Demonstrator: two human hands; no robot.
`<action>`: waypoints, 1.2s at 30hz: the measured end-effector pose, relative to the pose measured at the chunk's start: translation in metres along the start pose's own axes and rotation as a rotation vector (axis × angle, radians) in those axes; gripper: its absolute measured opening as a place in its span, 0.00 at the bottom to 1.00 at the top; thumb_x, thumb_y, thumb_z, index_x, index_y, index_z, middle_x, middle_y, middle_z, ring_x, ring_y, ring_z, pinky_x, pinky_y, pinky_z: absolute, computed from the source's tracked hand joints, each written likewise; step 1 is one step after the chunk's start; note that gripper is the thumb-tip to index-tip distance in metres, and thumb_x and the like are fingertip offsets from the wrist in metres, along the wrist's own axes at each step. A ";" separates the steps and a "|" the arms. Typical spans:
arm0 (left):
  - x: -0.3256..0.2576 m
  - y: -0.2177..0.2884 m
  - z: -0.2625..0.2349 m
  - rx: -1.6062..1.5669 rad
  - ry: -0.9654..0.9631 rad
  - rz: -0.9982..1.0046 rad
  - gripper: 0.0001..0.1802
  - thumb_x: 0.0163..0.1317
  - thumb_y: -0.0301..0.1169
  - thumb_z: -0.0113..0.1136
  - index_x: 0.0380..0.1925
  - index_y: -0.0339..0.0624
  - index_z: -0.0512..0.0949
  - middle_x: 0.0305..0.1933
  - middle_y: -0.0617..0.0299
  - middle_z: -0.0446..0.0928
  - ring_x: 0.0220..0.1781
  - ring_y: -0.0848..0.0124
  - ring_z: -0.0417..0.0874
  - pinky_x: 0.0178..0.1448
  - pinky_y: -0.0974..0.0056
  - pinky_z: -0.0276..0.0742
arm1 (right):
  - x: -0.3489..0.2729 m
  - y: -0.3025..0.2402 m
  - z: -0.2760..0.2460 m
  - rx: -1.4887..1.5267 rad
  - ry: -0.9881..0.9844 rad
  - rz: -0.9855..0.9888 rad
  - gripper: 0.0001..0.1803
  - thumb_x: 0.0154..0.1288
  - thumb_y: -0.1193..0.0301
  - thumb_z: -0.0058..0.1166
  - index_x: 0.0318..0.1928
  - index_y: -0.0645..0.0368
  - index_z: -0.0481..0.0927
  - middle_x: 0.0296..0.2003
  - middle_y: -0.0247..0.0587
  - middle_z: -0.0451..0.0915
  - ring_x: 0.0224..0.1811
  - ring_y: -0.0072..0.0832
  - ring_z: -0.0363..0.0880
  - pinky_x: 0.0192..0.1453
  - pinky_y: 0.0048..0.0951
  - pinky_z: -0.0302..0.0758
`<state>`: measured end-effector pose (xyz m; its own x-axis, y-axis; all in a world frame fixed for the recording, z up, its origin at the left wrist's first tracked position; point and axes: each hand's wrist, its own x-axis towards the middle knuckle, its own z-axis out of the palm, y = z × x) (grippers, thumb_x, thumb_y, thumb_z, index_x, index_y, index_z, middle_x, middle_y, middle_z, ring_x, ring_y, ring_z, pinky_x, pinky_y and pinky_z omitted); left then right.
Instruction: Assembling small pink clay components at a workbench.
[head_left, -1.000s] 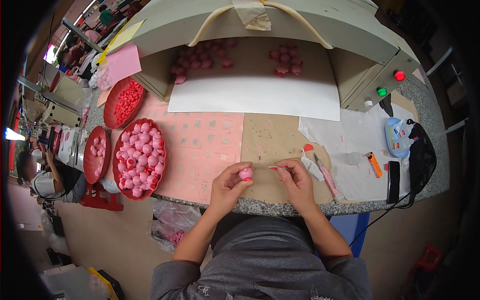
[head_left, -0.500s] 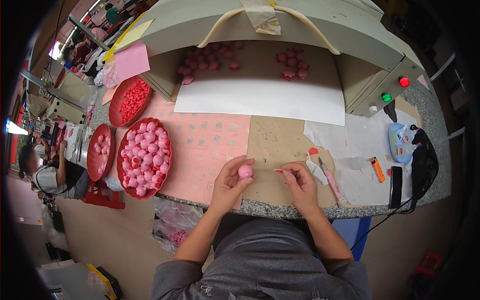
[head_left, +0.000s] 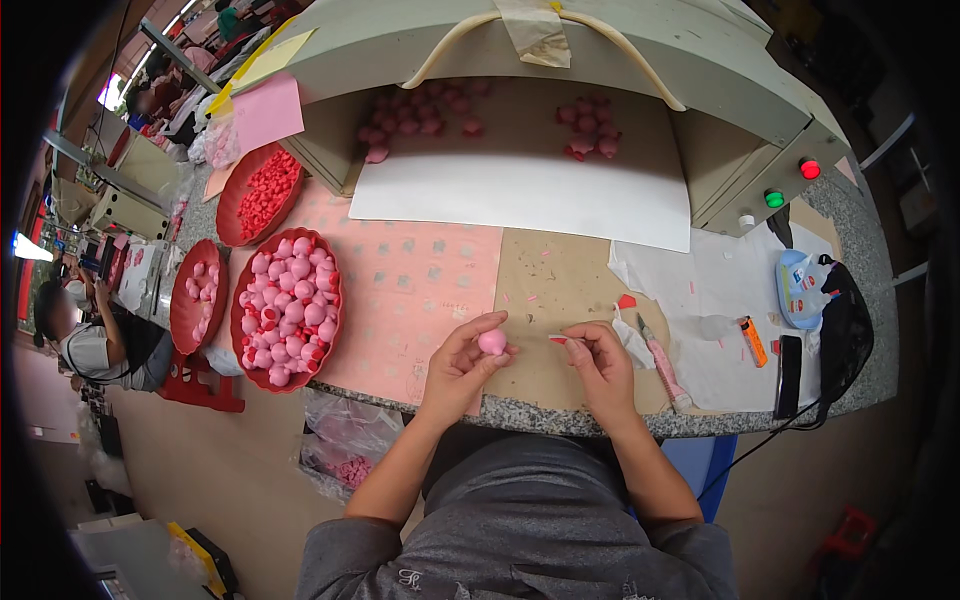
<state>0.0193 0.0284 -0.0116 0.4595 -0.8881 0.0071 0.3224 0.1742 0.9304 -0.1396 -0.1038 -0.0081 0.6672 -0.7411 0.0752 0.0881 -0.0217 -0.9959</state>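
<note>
My left hand (head_left: 462,366) is closed round a small pink ball-shaped piece (head_left: 492,342), holding it between thumb and fingers above the brown paper. To its right, my right hand (head_left: 602,372) pinches a small, thin red-and-pale piece (head_left: 557,338); it is too small to tell exactly what it is. The two pieces are apart. Just beyond my right hand lies a craft knife with a pink handle (head_left: 664,368), beside a crumpled white tissue (head_left: 633,343).
Left stand a red tray (head_left: 340,310) of pink-and-red pieces, another red tray (head_left: 176,325), and a red bowl (head_left: 222,215) of small red parts. Ahead is a grey machine (head_left: 640,65) with pink pieces inside. An orange lighter (head_left: 754,342) and black phone (head_left: 789,376) lie right.
The pink piece has turned slightly in my left fingers, and a small nub now shows at its lower right. My right hand stays almost still. The whole view has shifted slightly.
</note>
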 end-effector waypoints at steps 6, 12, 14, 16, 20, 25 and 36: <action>0.001 0.000 0.001 0.052 0.002 0.056 0.27 0.58 0.13 0.54 0.59 0.36 0.65 0.65 0.54 0.62 0.56 0.67 0.75 0.59 0.63 0.75 | 0.000 0.000 0.001 0.011 0.011 -0.014 0.07 0.66 0.75 0.52 0.43 0.63 0.76 0.38 0.32 0.70 0.33 0.15 0.68 0.37 0.15 0.66; 0.001 0.003 0.004 0.082 -0.009 0.060 0.28 0.58 0.13 0.54 0.60 0.35 0.64 0.65 0.54 0.62 0.60 0.65 0.73 0.61 0.63 0.73 | 0.000 -0.001 0.002 0.023 0.017 -0.005 0.08 0.66 0.75 0.52 0.43 0.64 0.77 0.38 0.32 0.71 0.33 0.15 0.68 0.37 0.16 0.66; 0.002 0.008 0.009 -0.002 0.059 0.014 0.28 0.58 0.13 0.54 0.60 0.35 0.64 0.67 0.53 0.60 0.63 0.63 0.69 0.63 0.64 0.71 | 0.000 -0.001 0.002 0.026 0.019 -0.002 0.08 0.66 0.75 0.52 0.43 0.64 0.77 0.38 0.32 0.71 0.33 0.15 0.68 0.37 0.16 0.67; 0.002 0.004 0.008 0.029 0.050 0.036 0.28 0.58 0.13 0.54 0.60 0.35 0.64 0.67 0.52 0.60 0.64 0.63 0.68 0.63 0.64 0.70 | 0.000 0.000 0.002 0.031 0.017 -0.011 0.08 0.66 0.75 0.52 0.43 0.64 0.77 0.38 0.32 0.71 0.33 0.15 0.68 0.37 0.15 0.67; 0.002 0.003 0.005 0.118 0.003 0.066 0.26 0.59 0.13 0.53 0.59 0.35 0.64 0.68 0.50 0.59 0.66 0.62 0.66 0.62 0.64 0.71 | 0.000 0.002 0.001 0.008 0.012 -0.011 0.08 0.66 0.75 0.52 0.43 0.64 0.77 0.38 0.32 0.71 0.33 0.15 0.68 0.37 0.16 0.67; 0.001 0.001 0.002 0.011 -0.021 -0.002 0.25 0.60 0.14 0.53 0.58 0.35 0.65 0.65 0.51 0.63 0.63 0.65 0.70 0.60 0.63 0.74 | 0.001 -0.001 0.002 0.009 0.011 0.004 0.07 0.66 0.76 0.51 0.43 0.64 0.76 0.39 0.32 0.71 0.34 0.15 0.69 0.38 0.16 0.67; 0.002 0.003 0.008 -0.032 0.085 0.020 0.26 0.58 0.14 0.55 0.58 0.35 0.66 0.64 0.51 0.64 0.61 0.66 0.70 0.62 0.62 0.71 | 0.001 -0.002 0.002 -0.016 -0.016 -0.017 0.07 0.67 0.76 0.49 0.44 0.64 0.74 0.39 0.33 0.70 0.36 0.16 0.70 0.39 0.18 0.69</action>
<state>0.0146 0.0240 -0.0059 0.5338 -0.8456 -0.0069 0.3383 0.2061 0.9182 -0.1375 -0.1031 -0.0062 0.6777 -0.7294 0.0933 0.0884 -0.0451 -0.9951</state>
